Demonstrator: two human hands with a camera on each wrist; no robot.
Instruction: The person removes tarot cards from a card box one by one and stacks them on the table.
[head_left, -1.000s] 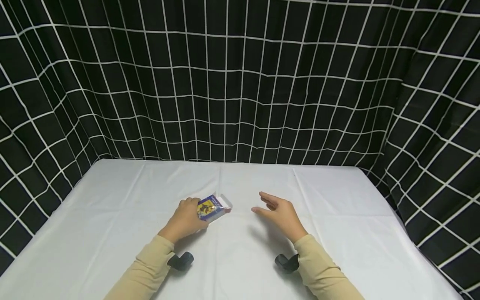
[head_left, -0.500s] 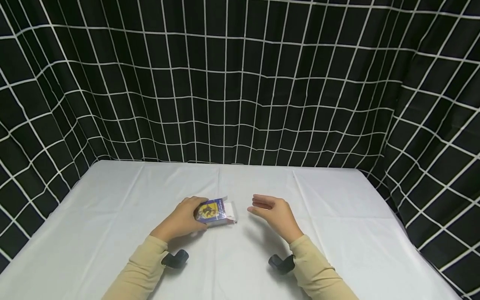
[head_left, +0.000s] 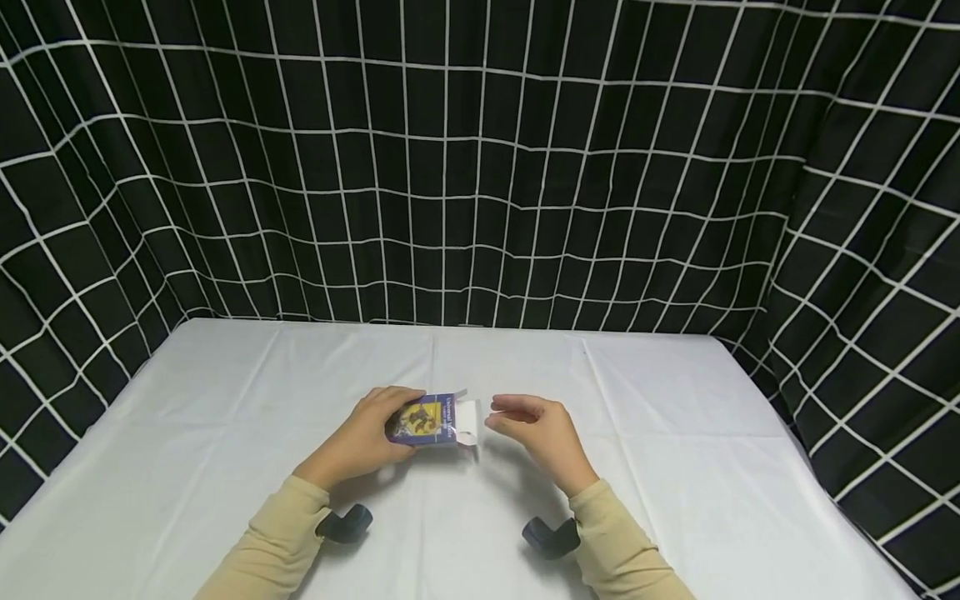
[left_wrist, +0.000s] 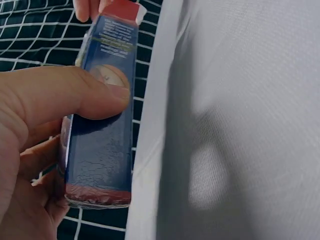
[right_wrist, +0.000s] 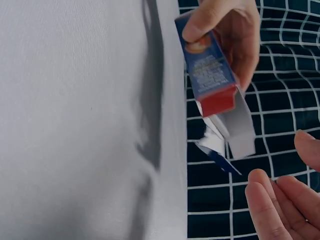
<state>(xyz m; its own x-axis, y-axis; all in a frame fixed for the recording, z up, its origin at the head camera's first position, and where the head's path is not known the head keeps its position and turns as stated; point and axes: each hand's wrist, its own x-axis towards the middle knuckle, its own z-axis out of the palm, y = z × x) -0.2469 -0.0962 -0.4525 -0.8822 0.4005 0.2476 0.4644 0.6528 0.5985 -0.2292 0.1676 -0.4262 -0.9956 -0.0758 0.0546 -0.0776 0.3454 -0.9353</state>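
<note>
A dark curtain with a white grid is hung behind a tabletop covered in white cloth. Over its middle, apparently lifted clear of the cloth, a small blue box is held by the left grip, with the thumb laid against one narrow side. The box's end is open, and its loose flaps are turned toward the right grip. Nothing is held there; a narrow gap is left between thumb and fingers, just beside the flaps but apart from them. The step in hand is judged to be work at the opened end. For the next move, the box should be steadied while the flaps are met by the right fingertips. Whether anything is contained inside cannot be told.
</note>
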